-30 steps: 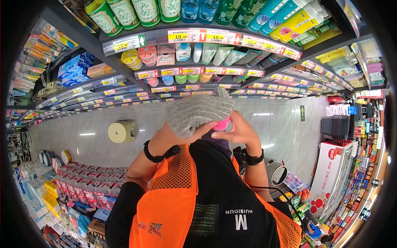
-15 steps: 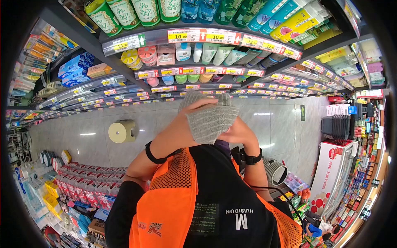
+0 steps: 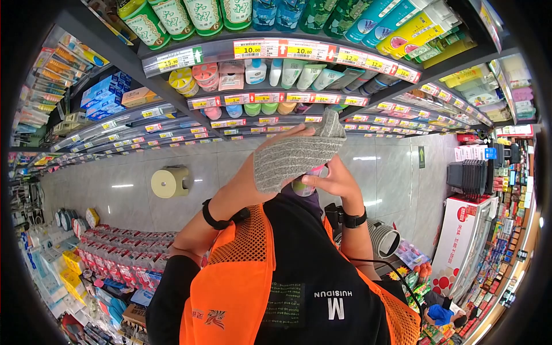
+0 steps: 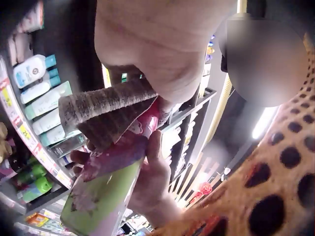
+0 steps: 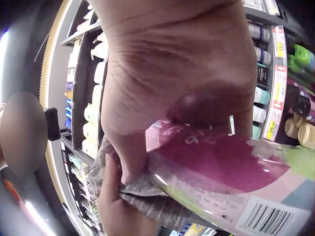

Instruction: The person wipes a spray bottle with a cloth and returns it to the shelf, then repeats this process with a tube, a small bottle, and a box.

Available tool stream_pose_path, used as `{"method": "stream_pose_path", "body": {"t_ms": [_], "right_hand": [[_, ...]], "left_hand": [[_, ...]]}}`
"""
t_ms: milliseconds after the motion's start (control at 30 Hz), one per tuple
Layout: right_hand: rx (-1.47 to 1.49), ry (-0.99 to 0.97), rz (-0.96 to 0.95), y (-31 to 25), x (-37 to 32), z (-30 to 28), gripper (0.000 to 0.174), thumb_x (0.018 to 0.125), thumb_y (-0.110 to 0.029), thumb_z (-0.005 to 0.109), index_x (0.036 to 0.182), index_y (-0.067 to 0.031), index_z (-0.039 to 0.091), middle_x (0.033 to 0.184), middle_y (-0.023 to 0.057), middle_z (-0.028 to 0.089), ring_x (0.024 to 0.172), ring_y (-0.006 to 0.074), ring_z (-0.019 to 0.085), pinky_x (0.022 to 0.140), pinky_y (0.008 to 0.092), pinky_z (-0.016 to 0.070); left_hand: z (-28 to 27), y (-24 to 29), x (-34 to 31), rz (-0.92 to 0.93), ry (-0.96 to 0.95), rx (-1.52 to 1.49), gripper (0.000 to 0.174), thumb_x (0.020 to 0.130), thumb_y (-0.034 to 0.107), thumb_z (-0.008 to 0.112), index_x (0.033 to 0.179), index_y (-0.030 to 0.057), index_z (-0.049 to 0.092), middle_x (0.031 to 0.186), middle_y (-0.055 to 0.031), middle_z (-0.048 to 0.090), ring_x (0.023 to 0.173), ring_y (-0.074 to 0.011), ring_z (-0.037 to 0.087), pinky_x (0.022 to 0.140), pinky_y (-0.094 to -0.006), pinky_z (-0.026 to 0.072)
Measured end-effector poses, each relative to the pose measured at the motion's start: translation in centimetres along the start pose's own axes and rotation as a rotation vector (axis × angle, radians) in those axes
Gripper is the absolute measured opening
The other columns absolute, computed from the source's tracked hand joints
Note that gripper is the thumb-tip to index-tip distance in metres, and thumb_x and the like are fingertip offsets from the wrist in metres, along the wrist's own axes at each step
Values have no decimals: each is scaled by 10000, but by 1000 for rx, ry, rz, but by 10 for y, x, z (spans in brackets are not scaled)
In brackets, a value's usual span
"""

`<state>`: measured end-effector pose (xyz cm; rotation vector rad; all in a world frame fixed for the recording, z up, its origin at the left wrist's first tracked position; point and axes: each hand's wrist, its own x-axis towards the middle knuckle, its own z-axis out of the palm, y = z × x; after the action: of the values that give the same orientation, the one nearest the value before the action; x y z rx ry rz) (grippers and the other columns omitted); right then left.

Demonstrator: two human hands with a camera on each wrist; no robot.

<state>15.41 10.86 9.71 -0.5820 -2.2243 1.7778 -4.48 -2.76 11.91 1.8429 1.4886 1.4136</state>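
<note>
Stretching to the left of the grip, the grey tiled floor [image 3: 132,204] gives room for moving around a cream round-topped plastic stool [image 3: 164,185]. Just beyond the grip run the edges of dark shelving [image 3: 214,56] with yellow price tags; to its right, more floor reaches a white-and-red chest [image 3: 460,241].

Compared with half a second ago, the left hand [image 3: 246,175] now has its fingers along the upper edge of the soft grey striped cloth [image 3: 296,162], gripping it, rather than across its front. The cloth now tilts up rightward, and the glossy pink-and-green bottle [image 3: 302,187], covered then, shows beneath it. The right hand [image 3: 336,178] clasps the bottle, its thumb now visible.

From the left wrist, the bottle's green body appears, with the right hand's thumb and fingers around it and the cloth against its pink end. Only the right wrist shows a black-and-white barcode [image 5: 270,219] on it.
</note>
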Motion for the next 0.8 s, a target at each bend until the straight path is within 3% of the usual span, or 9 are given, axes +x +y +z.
{"method": "stream_pose_path", "body": {"t_ms": [167,267,567,800], "right_hand": [[-137,-67,-131,-11,7,10,695,772,-239,901,1344,9,592,1291,196,671,1221,364,629,1077,422,446],[-222,44,-248,-5,8,16,714,750,-272,920,1326,5,603,1306,198,664,1234,374,625,1064,432,454],[-180,-27,-76,-1,2,6,698,738,-296,930,1288,4,622,1197,214,722,1121,376,693,972,418,515],[-236,-37,-106,-1,5,9,711,736,-314,931,1287,8,617,1150,216,732,1067,396,711,929,424,537]], "left_hand": [[0,-8,-10,-2,21,105,505,880,220,767,1366,152,648,1498,-72,572,1369,-321,534,1155,-468,416],[-6,-7,-7,-2,-18,145,497,857,226,781,1335,155,669,1453,-77,605,1348,-319,553,1141,-483,427],[-10,-7,-11,16,118,27,464,820,168,816,1265,100,705,1337,-101,674,1195,-295,666,1006,-427,532],[-6,-7,-11,9,196,-54,398,852,140,804,1234,76,710,1245,-124,716,1115,-301,702,952,-408,552]]}}
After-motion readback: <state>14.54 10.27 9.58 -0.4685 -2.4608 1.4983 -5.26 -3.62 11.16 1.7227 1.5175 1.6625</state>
